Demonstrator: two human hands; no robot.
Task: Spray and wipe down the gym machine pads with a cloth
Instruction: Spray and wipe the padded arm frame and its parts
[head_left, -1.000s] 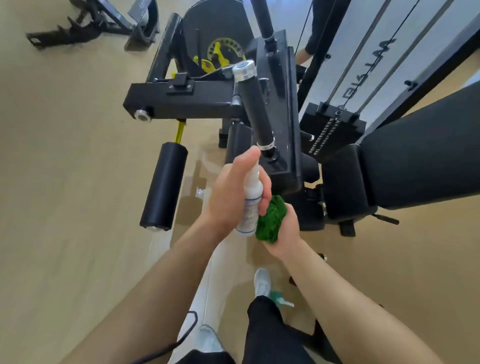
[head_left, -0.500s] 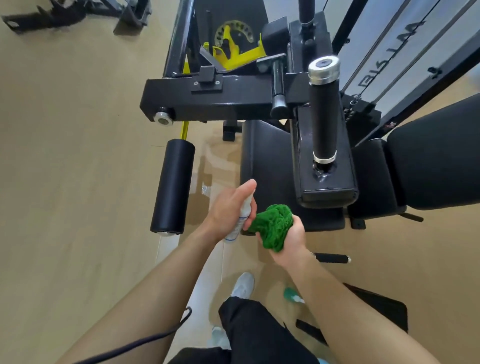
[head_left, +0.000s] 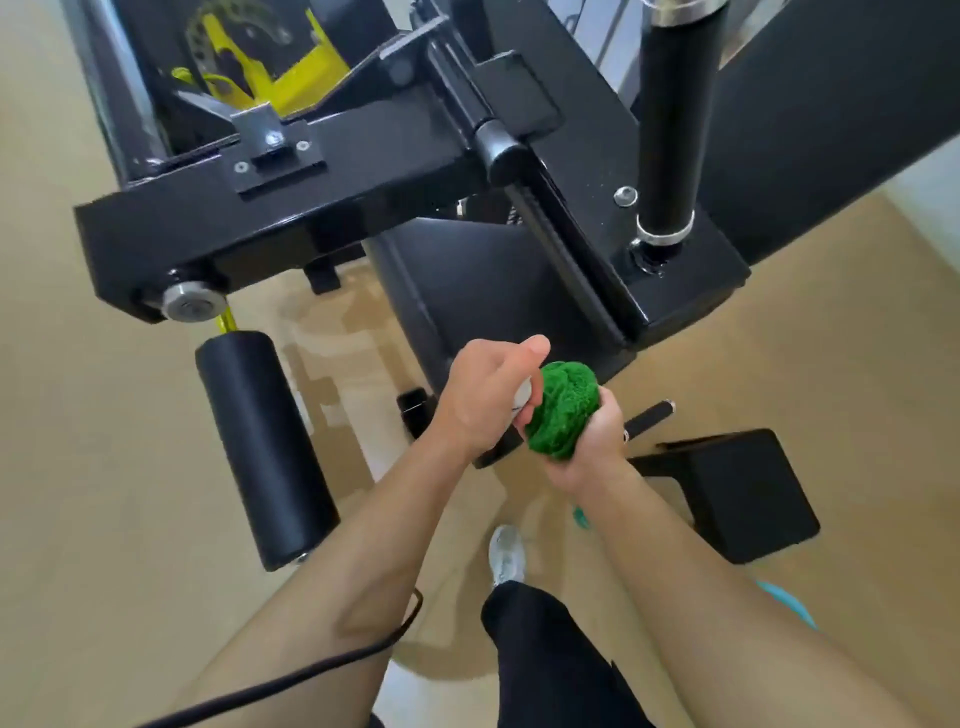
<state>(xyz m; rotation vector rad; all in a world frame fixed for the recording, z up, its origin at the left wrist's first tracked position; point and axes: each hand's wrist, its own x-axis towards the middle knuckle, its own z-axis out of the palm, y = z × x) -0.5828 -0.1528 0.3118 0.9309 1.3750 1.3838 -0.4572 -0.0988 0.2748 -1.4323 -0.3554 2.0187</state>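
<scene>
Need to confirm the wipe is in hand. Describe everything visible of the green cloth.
The fluffy, bright green terry-looking cloth is bunched into a rounded ball, not spread out. The person's right grip holds it from below, fingers curled round its lower side. Its other side lies against the left grip, which holds a white spray bottle. Whether it is damp cannot be told.

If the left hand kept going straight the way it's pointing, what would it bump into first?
Probably the black machine frame just past its thumb. The left hand, gripping the spray bottle, points up-right at it. Depth is unclear, so it might pass under to the dark pad instead.
</scene>
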